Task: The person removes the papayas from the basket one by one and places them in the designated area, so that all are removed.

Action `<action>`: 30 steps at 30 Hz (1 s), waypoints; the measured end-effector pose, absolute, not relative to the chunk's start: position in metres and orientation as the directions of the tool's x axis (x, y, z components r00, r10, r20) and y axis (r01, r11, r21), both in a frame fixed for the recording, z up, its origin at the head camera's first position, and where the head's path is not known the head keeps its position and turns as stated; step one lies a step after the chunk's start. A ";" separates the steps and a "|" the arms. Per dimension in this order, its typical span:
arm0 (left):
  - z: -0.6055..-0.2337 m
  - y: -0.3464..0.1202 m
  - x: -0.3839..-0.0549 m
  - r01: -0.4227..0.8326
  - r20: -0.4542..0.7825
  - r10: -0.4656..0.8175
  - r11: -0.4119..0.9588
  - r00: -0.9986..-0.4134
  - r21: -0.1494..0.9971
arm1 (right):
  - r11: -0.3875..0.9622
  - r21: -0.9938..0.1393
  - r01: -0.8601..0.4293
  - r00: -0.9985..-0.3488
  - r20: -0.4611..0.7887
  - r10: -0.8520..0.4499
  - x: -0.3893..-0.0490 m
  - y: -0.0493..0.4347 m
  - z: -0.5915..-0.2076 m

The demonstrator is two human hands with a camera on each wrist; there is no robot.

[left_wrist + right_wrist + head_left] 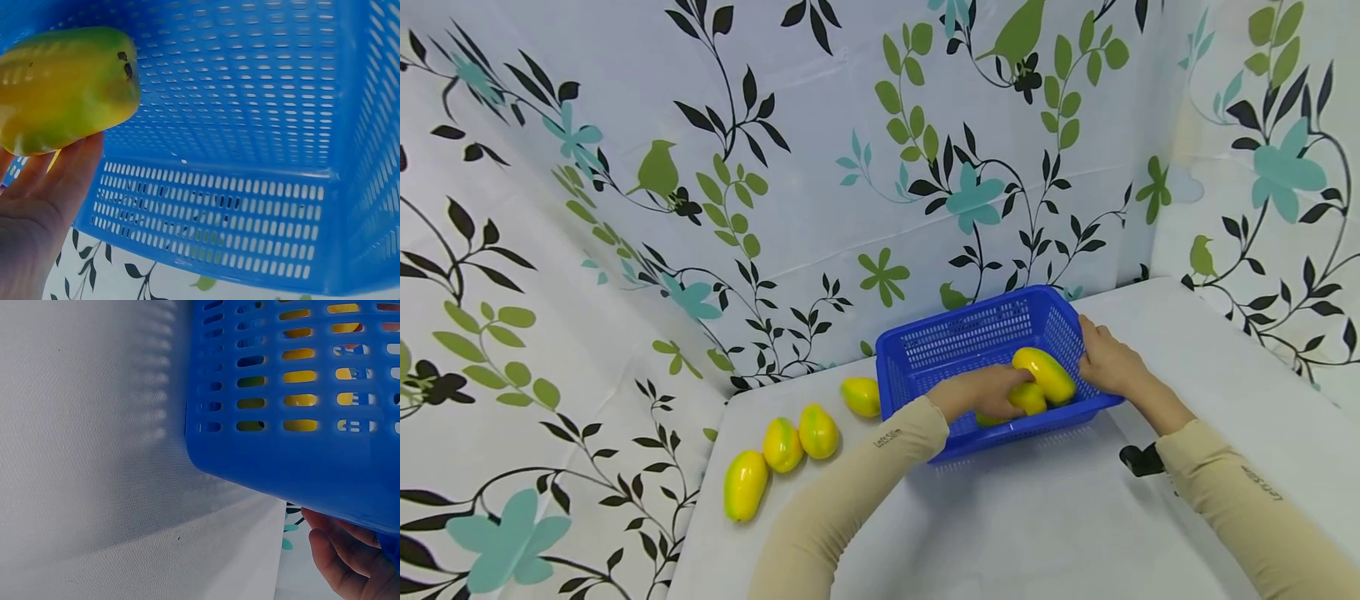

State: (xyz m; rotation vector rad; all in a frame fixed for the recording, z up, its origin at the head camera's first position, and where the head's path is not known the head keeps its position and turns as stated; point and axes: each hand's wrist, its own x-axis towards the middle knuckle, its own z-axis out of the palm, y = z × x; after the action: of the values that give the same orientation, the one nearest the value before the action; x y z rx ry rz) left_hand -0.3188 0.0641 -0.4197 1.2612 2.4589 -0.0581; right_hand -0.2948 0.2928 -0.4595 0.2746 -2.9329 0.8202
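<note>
A blue plastic basket [977, 333] with slotted walls stands tilted on the table, with yellow-green mangoes inside. My left hand [988, 390] reaches into it, its fingers round a mango [1028, 398]. Against that one lies another mango [1045, 375] near the basket's right end. In the left wrist view, the fingers of the left hand [47, 200] lie against the underside of a mango [75, 87]. At the basket's right end my right hand [1108, 360] grips the rim. The right wrist view shows the right hand [350, 556] at that rim, partly hidden by the basket wall [287, 450].
Left of the basket, a mango [861, 397] lies close to its wall, and a mango [746, 486] lies further left among several on the white table [1000, 533]. A patterned curtain [805, 208] stands behind the table. A black object [1141, 460] shows by the right wrist.
</note>
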 end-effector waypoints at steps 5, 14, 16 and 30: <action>-0.419 0.052 -0.320 0.782 -0.331 0.770 0.610 -0.546 0.128 | 0.840 -0.505 -0.199 -0.980 0.126 -0.156 -0.295 0.294 -0.458; -0.409 0.025 -0.321 0.774 -0.273 0.771 0.621 -0.575 0.123 | 0.840 -0.509 -0.189 -0.982 0.103 -0.158 -0.296 0.296 -0.456; -0.405 0.018 -0.321 0.766 -0.259 0.769 0.628 -0.585 0.135 | 0.839 -0.511 -0.189 -0.982 0.100 -0.160 -0.295 0.296 -0.455; -0.375 -0.044 -0.313 0.717 -0.083 0.756 0.645 -0.649 0.264 | 0.843 -0.507 -0.180 -0.983 0.073 -0.166 -0.296 0.295 -0.457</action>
State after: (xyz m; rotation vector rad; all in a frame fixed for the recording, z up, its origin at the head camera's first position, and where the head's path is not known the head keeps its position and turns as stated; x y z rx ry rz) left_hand -0.3130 -0.0439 -0.3748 1.2121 2.6775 0.3097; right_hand -0.2963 0.2954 -0.4567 0.2814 -2.9907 0.8273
